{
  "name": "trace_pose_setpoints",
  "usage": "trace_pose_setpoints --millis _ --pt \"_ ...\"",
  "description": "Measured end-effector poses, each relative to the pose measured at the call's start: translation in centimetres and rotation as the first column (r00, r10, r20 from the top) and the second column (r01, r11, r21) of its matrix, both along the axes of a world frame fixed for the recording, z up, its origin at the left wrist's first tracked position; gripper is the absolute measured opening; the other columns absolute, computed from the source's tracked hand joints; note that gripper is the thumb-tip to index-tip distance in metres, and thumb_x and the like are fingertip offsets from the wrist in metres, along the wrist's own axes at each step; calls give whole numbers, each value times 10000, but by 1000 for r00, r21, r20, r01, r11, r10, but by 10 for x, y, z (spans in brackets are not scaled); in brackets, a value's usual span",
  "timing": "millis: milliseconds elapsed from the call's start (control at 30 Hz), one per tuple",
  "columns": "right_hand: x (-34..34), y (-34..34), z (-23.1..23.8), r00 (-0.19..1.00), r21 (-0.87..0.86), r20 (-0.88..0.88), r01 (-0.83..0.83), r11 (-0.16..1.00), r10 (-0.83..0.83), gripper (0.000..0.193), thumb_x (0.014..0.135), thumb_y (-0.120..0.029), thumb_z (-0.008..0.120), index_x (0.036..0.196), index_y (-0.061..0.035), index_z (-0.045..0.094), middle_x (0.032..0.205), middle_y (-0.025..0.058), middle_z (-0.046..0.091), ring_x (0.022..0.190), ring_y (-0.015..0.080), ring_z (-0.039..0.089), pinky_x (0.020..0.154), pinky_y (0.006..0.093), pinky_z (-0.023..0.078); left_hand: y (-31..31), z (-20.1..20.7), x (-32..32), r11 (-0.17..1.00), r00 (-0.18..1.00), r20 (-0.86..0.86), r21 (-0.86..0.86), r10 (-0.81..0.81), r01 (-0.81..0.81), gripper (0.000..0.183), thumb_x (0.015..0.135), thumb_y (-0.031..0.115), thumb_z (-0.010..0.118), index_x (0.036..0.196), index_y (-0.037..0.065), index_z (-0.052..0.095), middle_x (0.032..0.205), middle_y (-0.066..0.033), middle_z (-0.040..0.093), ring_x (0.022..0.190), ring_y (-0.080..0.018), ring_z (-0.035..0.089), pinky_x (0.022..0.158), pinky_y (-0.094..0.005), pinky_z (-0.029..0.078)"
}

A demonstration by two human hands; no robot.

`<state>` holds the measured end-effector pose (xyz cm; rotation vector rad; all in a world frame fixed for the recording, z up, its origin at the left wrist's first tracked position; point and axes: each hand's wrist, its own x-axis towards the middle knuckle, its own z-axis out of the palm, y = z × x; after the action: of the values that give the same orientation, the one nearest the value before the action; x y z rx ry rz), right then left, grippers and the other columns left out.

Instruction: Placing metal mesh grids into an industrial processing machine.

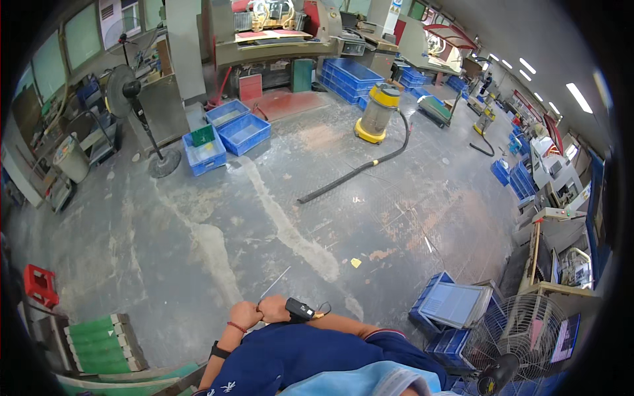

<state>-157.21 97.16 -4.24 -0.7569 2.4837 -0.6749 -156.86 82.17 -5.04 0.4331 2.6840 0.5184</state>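
My left hand [244,315] and my right hand [273,309] are closed and pressed together in front of my body, low in the head view. A thin, pale, straight rod [275,282] slants up and to the right from where they meet. Its lower end is hidden among my fingers, so its kind does not show. A red bead bracelet [236,326] and a black band [219,350] circle my left forearm. Strapped to my right wrist is a small black device [300,309] with a short cable.
Blue crates [246,134] stand beside a floor fan [137,105] ahead left. A yellow-topped vacuum [380,113] trails its black hose [350,174] across the floor. Close right are stacked crates [432,300] and a wire-caged fan [512,340]; a red stool [41,286] sits left.
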Motion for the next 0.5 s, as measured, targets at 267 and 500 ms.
trace_pose_setpoints --millis 267,500 --pt "-104 -59 -9 979 -28 -91 -188 982 185 168 627 -209 584 663 -53 635 634 179 597 637 363 598 562 442 475 -53 -16 -76 982 982 -35 42 186 -185 299 655 305 573 635 16 646 651 -201 588 616 -361 586 569 -428 478" --pt "-218 -115 -19 874 -95 -188 -471 877 448 174 610 -205 583 630 -37 620 601 184 582 575 355 588 498 438 464 -96 -9 -155 894 894 -11 -10 447 -448 295 646 287 571 653 2 645 683 -215 594 631 -367 588 604 -431 483"
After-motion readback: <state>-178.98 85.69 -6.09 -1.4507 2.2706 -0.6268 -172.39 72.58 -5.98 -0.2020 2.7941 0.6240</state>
